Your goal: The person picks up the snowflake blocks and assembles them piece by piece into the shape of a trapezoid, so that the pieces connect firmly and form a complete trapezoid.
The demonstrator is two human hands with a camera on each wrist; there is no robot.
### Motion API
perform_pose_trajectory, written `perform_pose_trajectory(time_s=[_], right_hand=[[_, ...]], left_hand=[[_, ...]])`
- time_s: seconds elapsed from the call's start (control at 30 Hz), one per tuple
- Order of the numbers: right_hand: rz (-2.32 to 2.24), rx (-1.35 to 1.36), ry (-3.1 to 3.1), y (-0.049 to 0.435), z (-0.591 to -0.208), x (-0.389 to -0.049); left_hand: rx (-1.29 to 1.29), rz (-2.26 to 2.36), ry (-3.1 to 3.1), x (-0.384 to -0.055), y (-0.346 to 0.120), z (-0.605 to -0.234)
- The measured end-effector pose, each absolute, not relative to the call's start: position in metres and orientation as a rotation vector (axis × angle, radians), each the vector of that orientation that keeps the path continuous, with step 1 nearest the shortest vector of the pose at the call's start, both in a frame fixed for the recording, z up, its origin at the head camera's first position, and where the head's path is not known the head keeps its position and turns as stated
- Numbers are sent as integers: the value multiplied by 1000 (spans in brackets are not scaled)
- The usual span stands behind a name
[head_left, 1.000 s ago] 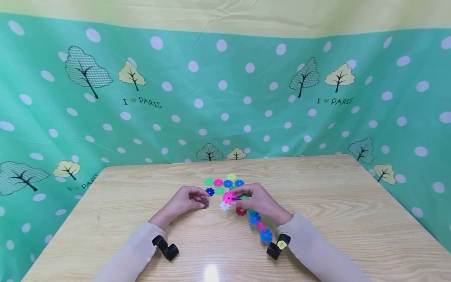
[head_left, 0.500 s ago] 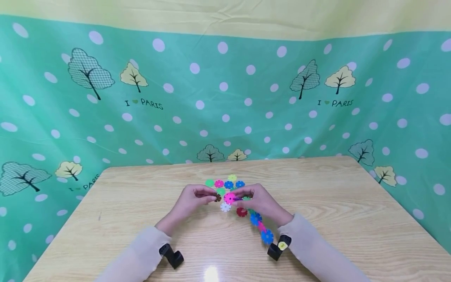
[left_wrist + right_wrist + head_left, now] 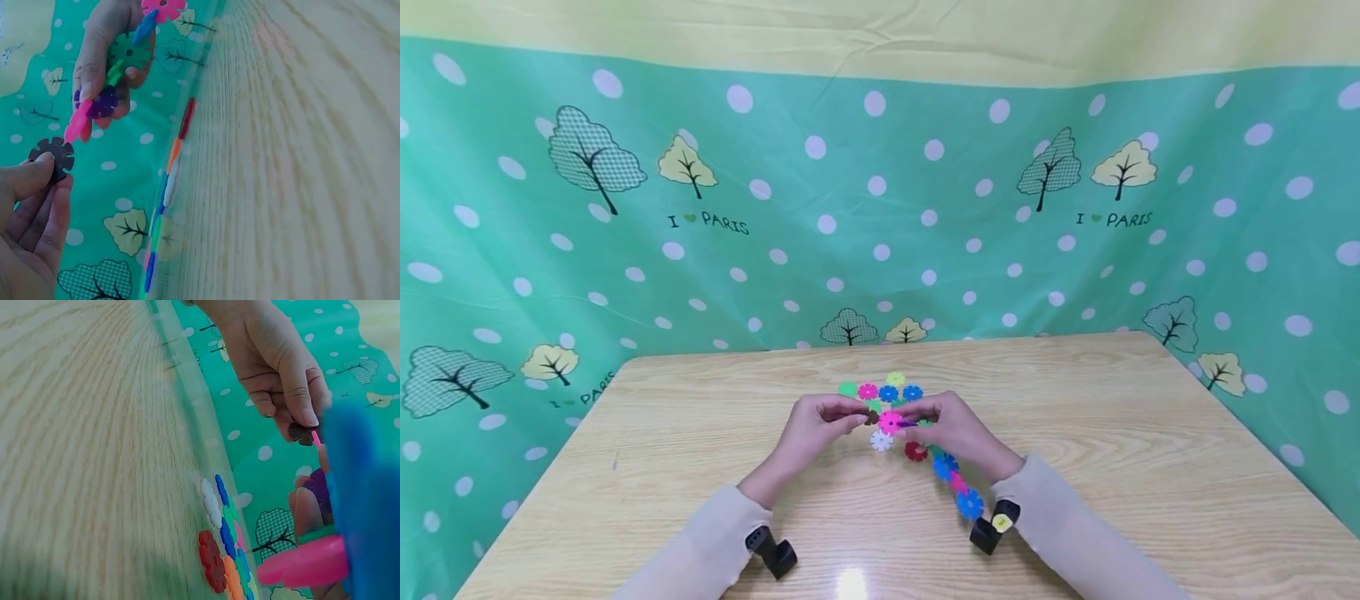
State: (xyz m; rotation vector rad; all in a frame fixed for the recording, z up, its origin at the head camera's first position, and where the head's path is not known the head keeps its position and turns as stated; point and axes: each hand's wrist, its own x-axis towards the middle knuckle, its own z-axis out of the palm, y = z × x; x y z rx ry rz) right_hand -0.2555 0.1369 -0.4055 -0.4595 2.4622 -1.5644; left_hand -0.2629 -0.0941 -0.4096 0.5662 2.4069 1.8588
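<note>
My left hand (image 3: 815,429) pinches a dark brown notched plastic disc (image 3: 61,164) between thumb and fingers. My right hand (image 3: 952,427) holds a chain of interlocking notched discs by its purple disc (image 3: 105,103). At the chain's end a pink disc (image 3: 891,422) faces the left hand. The brown disc's edge meets the pink one in the left wrist view; whether their slots are engaged I cannot tell. From the right hand the chain runs back toward the wrist, through a green disc (image 3: 128,55) to a blue disc (image 3: 970,504) at its near end.
Loose discs lie flat on the wooden table (image 3: 662,467) about the hands, among them a white disc (image 3: 882,441), a red disc (image 3: 916,451) and a yellow disc (image 3: 896,379). A green dotted curtain (image 3: 880,208) hangs behind the table.
My left hand has moved right with the brown disc, from beside the loose discs up to the pink end of the chain. The right hand has stayed nearly still.
</note>
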Motion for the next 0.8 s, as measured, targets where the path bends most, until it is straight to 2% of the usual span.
perform_pose_trajectory(time_s=[0.5,0.8], right_hand=[[-1534,-528,2491,137,-410,-255],[-1553,-554,2501,133,-406,-252]], left_hand=[[580,1832,2441,-260,-87,-413],[574,1777,2499,-251,-85,-401]])
